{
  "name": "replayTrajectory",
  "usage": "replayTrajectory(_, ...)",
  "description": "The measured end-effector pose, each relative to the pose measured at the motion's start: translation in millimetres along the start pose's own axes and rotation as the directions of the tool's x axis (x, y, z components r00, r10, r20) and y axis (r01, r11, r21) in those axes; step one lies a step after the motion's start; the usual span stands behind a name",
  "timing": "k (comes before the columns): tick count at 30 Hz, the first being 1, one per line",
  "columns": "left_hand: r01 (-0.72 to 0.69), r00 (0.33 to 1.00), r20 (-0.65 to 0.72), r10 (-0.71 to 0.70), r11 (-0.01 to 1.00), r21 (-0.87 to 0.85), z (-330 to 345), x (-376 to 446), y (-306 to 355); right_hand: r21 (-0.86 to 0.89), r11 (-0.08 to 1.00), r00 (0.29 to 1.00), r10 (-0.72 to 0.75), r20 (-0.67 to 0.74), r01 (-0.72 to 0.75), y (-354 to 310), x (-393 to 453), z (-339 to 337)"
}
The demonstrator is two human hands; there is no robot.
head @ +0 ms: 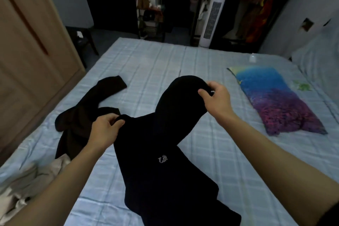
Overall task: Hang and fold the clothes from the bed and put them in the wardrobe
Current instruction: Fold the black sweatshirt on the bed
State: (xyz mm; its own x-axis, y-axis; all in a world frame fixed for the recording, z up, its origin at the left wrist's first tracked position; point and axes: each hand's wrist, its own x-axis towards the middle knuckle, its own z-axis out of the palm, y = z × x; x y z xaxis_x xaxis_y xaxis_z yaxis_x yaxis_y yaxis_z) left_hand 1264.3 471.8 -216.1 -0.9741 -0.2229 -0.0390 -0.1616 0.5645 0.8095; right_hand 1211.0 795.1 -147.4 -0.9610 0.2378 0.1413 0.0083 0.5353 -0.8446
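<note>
Fingers (117,122) of two hands pinch one black garment (161,161).

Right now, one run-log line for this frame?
stage: handling black top | left hand: grips black top | right hand: pinches its upper fold | brown garment: on bed

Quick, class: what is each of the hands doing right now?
Left hand: grips the black garment at one shoulder.
Right hand: pinches the same black garment at its raised upper edge.
</note>
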Motion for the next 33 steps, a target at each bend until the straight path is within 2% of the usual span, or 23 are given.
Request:
replayTrajectory(3, 0.098, 0.995, -0.025, -0.096, 0.990, 0.105, 11.2, 30.4, -44.3, 0.056, 0.992, 0.978, 0.103, 0.183, -0.115, 27.8, 8.1, 50.7)
replayTrajectory(6, 0.221, 0.972, 0.035, -0.231, 0.956, 0.195, 24.8, 44.0, -80.6, -0.001, 0.985, 0.945, 0.165, 0.283, -0.172, 63.5, 6.4, 79.0)
replayTrajectory(9, 0.210, 0.954, 0.143, -0.265, 0.926, 0.315, 42.5, 45.0, -108.7, -0.119, 0.969, 0.906, 0.243, 0.347, -0.215, 103.5, 8.5, 94.6)
replayTrajectory(14, 0.168, 0.939, 0.210, -0.273, 0.895, 0.414, 80.4, 62.8, -150.9, -0.244, 0.919, 0.836, 0.385, 0.391, -0.309, 168.2, 20.0, 119.7)
replayTrajectory(17, 0.115, 0.934, 0.240, -0.266, 0.857, 0.503, 106.5, 77.1, -175.0, -0.312, 0.904, 0.796, 0.411, 0.445, -0.292, 206.1, 19.2, 146.4)
replayTrajectory(20, 0.046, 0.930, 0.266, -0.253, 0.798, 0.600, 126.8, 97.6, -197.4, -0.397, 0.877, 0.727, 0.457, 0.513, -0.272, 245.3, 12.2, 179.6)
replayTrajectory(23, -0.007, 0.922, 0.269, -0.280, 0.681, 0.732, 135.8, 121.3, -218.5, -0.473, 0.859, 0.650, 0.476, 0.593, -0.198, 271.6, 5.1, 212.7)
replayTrajectory(25, -0.030, 0.891, 0.293, -0.347, 0.597, 0.801, 140.0, 134.7, -234.8, -0.515, 0.849, 0.609, 0.473, 0.636, -0.121, 282.2, 4.9, 234.1)
replayTrajectory(27, -0.058, 0.862, 0.323, -0.391, 0.556, 0.829, 145.2, 143.4, -249.0, -0.518, 0.850, 0.586, 0.471, 0.660, -0.099, 288.2, 5.7, 254.9)
replayTrajectory(29, -0.101, 0.858, 0.344, -0.381, 0.532, 0.841, 149.1, 146.6, -260.1, -0.515, 0.851, 0.585, 0.470, 0.661, -0.102, 291.9, 3.2, 272.7)
replayTrajectory(33, -0.130, 0.848, 0.364, -0.386, 0.514, 0.848, 149.7, 145.9, -281.2, -0.479, 0.858, 0.660, 0.470, 0.586, -0.185, 295.1, -7.4, 295.2)
